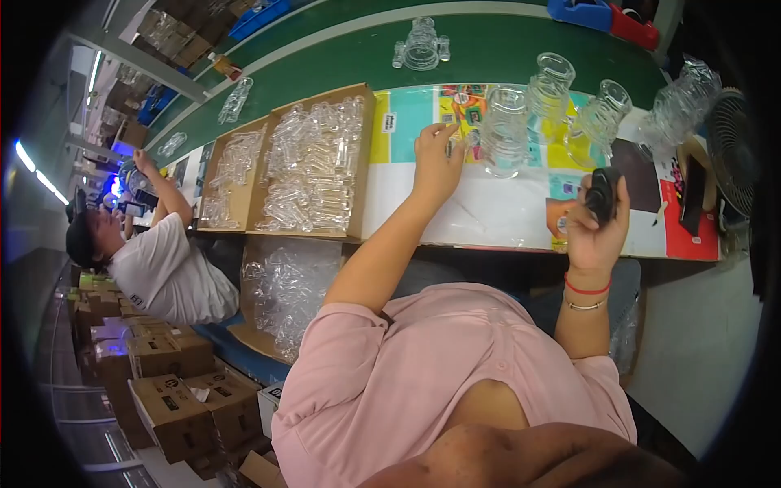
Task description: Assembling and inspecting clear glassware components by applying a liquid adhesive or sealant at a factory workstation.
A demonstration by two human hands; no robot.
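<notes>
My left hand (439, 160) is over the printed sheet on the bench, its thumb and fingers bent toward each other. Whatever is between them is too small and clear to make out. Just right of its fingertips stands a clear, ribbed jar-like vessel (504, 134). My right hand (598, 224), with a red band and a bracelet at the wrist, is closed around a black rounded object (602, 193), raised above the bench's near edge. More clear vessels stand beyond: one upright (551, 89), one with a ring-like side part (600, 122), and one tilted (683, 102).
Left of my arm, a cardboard tray (368, 154) holds many clear tubes; a lower box (252, 333) holds more clear pieces. A clear vessel with side tubes (421, 45) stands on the green surface. A fan (730, 150) is at right. Another person (175, 272) sits at left.
</notes>
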